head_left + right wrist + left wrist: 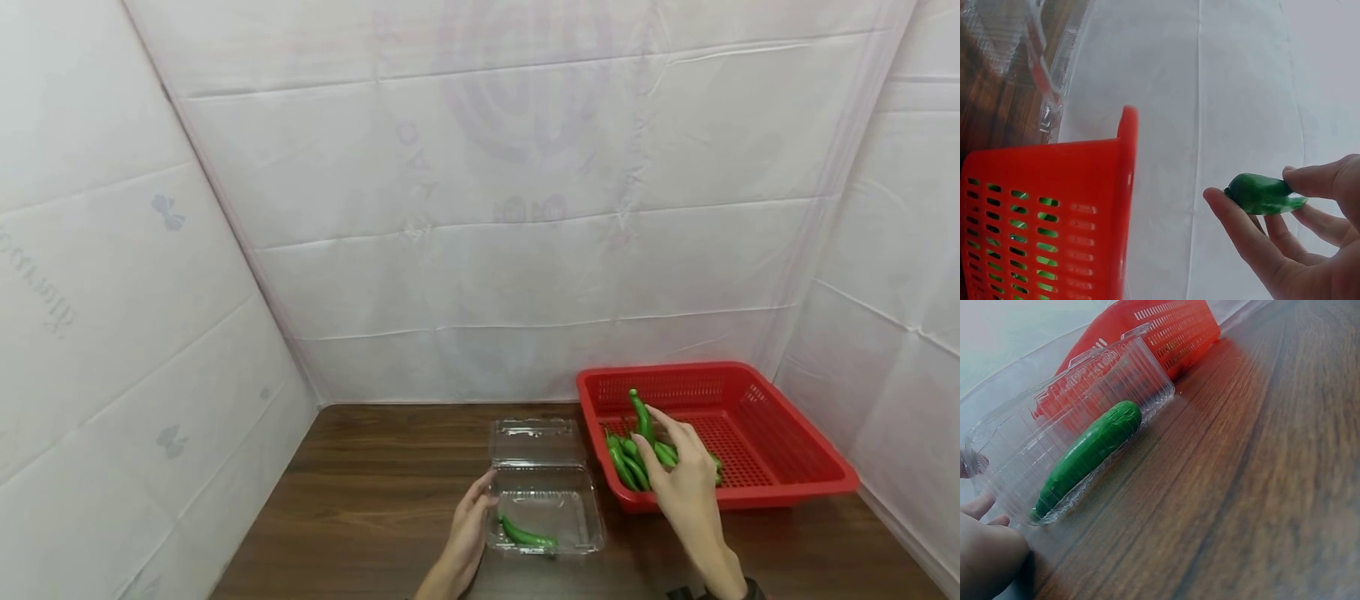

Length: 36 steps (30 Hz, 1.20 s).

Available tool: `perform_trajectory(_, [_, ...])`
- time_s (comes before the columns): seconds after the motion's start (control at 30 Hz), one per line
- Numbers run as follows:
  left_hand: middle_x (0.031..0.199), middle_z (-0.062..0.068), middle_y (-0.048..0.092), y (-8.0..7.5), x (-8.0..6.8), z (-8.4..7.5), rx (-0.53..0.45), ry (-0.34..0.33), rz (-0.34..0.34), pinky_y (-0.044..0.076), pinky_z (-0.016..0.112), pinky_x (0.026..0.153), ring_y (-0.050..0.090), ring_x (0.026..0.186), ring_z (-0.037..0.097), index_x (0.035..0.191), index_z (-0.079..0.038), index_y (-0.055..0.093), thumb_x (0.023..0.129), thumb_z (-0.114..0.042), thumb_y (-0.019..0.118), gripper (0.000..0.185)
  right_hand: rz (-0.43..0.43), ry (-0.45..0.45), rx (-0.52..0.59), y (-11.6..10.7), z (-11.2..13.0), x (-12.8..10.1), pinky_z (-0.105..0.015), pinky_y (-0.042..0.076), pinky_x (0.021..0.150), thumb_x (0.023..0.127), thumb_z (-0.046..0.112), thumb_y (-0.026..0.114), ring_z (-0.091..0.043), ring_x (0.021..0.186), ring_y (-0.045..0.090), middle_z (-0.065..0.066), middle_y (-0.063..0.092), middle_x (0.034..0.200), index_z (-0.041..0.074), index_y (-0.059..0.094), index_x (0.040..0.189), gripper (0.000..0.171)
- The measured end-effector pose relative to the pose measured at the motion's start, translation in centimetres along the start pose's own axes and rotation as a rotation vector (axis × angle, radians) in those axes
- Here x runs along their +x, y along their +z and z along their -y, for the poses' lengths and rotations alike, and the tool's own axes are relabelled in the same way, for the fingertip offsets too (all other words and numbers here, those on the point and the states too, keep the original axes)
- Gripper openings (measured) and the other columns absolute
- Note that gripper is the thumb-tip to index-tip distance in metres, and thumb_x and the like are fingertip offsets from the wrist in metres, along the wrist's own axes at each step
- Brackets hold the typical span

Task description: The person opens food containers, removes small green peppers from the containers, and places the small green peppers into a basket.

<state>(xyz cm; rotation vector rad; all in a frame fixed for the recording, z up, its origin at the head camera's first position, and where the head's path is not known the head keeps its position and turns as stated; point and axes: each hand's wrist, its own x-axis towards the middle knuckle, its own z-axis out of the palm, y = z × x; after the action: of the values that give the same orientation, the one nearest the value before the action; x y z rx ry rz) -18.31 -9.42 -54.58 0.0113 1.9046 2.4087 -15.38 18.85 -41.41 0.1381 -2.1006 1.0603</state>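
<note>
Right hand [684,483] pinches a green chili pepper [642,417] over the red perforated plastic basket [780,479] of peppers; relaxed left hand [468,525] touches the clear plastic clamshell box [543,492] holding one pepper at the desk's front edge.

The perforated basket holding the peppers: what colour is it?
Red. The basket shows best in the head view, with green peppers piled inside near the right hand.

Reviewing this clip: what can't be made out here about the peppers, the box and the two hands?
- Pepper count in the red basket: head view, the right hand covers part of the pile.
- Held pepper: right wrist view, fingers hide its length.
- Left hand: left wrist view cuts it at the edge, so its contact with the clear box is unclear.
</note>
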Motion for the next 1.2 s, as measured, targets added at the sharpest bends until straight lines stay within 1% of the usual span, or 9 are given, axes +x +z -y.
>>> perform_trajectory(0.3, [0.167,0.027,0.02,0.1,-0.2,0.0,-0.012,-0.003,0.003,-0.002,0.065,0.125,0.005,0.155,0.051,0.154,0.005,0.035,0.095,-0.007,0.05,0.062,-0.029,-0.016,-0.011,-0.5,-0.6,0.1,-0.005,0.047,0.054,0.082,-0.002,0.081,-0.037,0.081,0.072,-0.014,0.068,0.097,0.004,0.07,0.126,0.046])
perform_trajectory(0.4, [0.167,0.028,0.021,0.0,-0.2,0.0,-0.001,0.012,0.007,0.0,0.066,0.125,0.005,0.155,0.052,0.153,0.005,0.035,0.095,-0.008,0.05,0.061,-0.03,0.01,-0.034,-0.9,-0.9,0.2,-0.005,0.047,0.055,0.081,0.0,0.082,-0.022,0.079,0.071,-0.012,0.068,0.096,0.006,0.071,0.125,0.046])
perform_trajectory(0.53, [0.167,0.028,0.02,-0.1,-0.1,0.0,0.006,0.017,0.009,-0.001,0.066,0.124,0.004,0.155,0.052,0.153,0.006,0.035,0.095,-0.008,0.05,0.061,-0.035,0.026,-0.054,-1.3,-1.2,0.4,-0.005,0.046,0.056,0.081,0.001,0.083,0.002,0.08,0.062,-0.01,0.069,0.096,0.008,0.072,0.126,0.047])
perform_trajectory(0.6, [0.167,0.028,0.019,-0.2,-0.1,0.0,0.006,0.016,0.007,-0.001,0.066,0.124,0.003,0.155,0.052,0.153,0.005,0.036,0.095,-0.008,0.05,0.061,-0.045,0.011,-0.057,-1.4,-1.4,0.4,-0.008,0.045,0.056,0.08,0.0,0.083,-0.003,0.079,0.065,-0.011,0.069,0.095,0.006,0.072,0.125,0.047])
perform_trajectory(0.7, [0.167,0.027,0.02,-0.2,-0.1,0.0,0.003,0.012,-0.002,-0.001,0.066,0.125,0.004,0.155,0.052,0.153,0.005,0.037,0.094,-0.008,0.051,0.061,-0.054,-0.008,-0.069,-1.5,-1.8,0.5,-0.01,0.044,0.054,0.079,-0.001,0.083,-0.023,0.079,0.069,-0.012,0.069,0.093,0.005,0.071,0.125,0.048])
perform_trajectory(0.77, [0.167,0.027,0.021,-0.3,-0.1,0.1,-0.001,0.013,-0.005,0.0,0.065,0.125,0.006,0.155,0.051,0.152,0.006,0.037,0.093,-0.007,0.051,0.061,-0.055,-0.003,-0.077,-1.6,-2.0,0.5,-0.01,0.044,0.053,0.079,-0.001,0.083,-0.029,0.08,0.069,-0.013,0.068,0.093,0.004,0.071,0.125,0.048])
perform_trajectory(0.93, [0.167,0.028,0.022,-0.3,-0.3,0.1,-0.007,0.015,-0.004,0.0,0.065,0.125,0.006,0.155,0.051,0.152,0.006,0.037,0.093,-0.007,0.051,0.062,-0.057,0.028,-0.094,-1.7,-2.5,0.6,-0.004,0.043,0.06,0.079,0.002,0.084,-0.016,0.08,0.066,-0.011,0.069,0.094,0.006,0.07,0.126,0.049])
perform_trajectory(1.0, [0.167,0.028,0.021,-0.3,-0.3,0.0,-0.009,0.025,-0.004,0.001,0.066,0.125,0.006,0.155,0.051,0.152,0.006,0.037,0.093,-0.007,0.051,0.061,-0.058,0.023,-0.087,-1.7,-2.6,0.6,-0.003,0.042,0.062,0.079,0.002,0.084,-0.017,0.079,0.067,-0.012,0.07,0.094,0.005,0.07,0.126,0.049])
perform_trajectory(1.2, [0.167,0.028,0.02,-0.4,-0.3,-0.1,-0.013,0.035,0.001,0.001,0.066,0.125,0.006,0.155,0.052,0.152,0.005,0.037,0.094,-0.007,0.051,0.061,-0.046,0.031,-0.084,-1.6,-2.9,0.8,-0.006,0.045,0.056,0.081,0.002,0.083,0.006,0.078,0.058,-0.013,0.07,0.094,0.003,0.068,0.125,0.047])
